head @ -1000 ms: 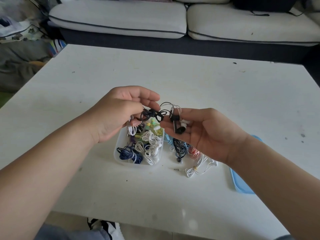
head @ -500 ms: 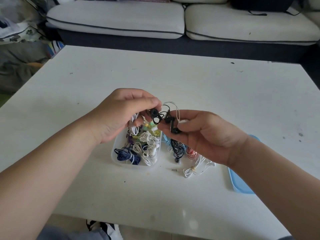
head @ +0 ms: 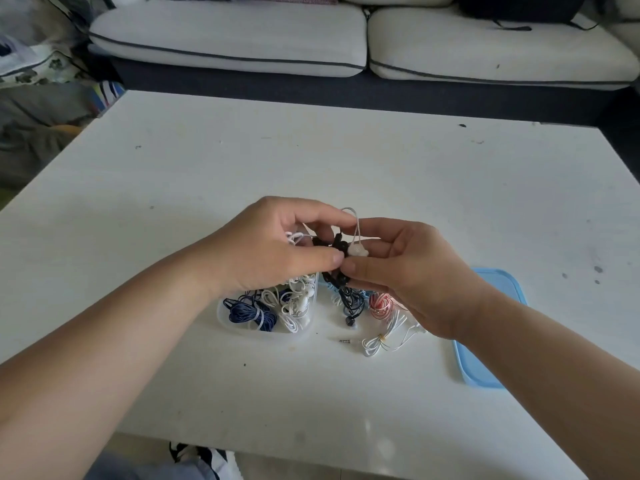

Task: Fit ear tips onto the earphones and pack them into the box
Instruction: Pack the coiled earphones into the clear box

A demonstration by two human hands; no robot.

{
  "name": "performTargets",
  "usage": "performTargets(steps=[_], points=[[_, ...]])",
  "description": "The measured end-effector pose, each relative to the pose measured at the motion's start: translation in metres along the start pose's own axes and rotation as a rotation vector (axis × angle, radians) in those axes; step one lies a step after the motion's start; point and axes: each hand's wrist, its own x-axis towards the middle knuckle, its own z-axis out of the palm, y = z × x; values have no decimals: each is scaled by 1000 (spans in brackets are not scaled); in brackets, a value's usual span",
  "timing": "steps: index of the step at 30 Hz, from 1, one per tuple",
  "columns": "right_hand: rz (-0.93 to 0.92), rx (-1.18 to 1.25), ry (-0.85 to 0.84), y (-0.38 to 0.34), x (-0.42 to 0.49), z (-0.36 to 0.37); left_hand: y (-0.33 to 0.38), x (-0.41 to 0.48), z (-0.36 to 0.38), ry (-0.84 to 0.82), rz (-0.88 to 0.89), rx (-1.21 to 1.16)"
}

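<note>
Pinching obscured earphones (head: 336,240), box (head: 298,336) partly covered

soft even daylight, faint shadows, slight blur, wide-angle bending at edges.

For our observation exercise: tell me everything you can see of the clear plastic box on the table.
The box is clear plastic with rounded corners, lidless, standing flat on the white table. Coiled dark blue and white earphones lie in it. The left hand hides its far end.

Home living room: cushioned sofa (head: 225,36) at twelve o'clock behind low white bench (head: 346,161); patterned cloth (head: 34,64) at ten o'clock.
</note>
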Motion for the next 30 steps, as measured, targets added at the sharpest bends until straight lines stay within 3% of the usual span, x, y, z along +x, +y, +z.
performTargets(steps=[5, 9, 12, 18, 24, 30], points=[[-3, -105, 15, 3, 0, -1, -2, 4, 14, 55, 59, 151], [-41, -623, 111, 2, -2, 1, -4, 9, 32, 122, 30, 186], [-33, -744, 94, 7, -5, 1, -6, 15, 43, 30, 17, 212], [-20, -561, 267, 4, -7, -16, -6, 21, 57, 55, -40, 133], [25, -218, 239, 6, -8, -30, 0, 19, 61, 69, -92, 21], [20, -119, 281, 4, -7, -39, 0, 22, 61, 4, 2, -8]])
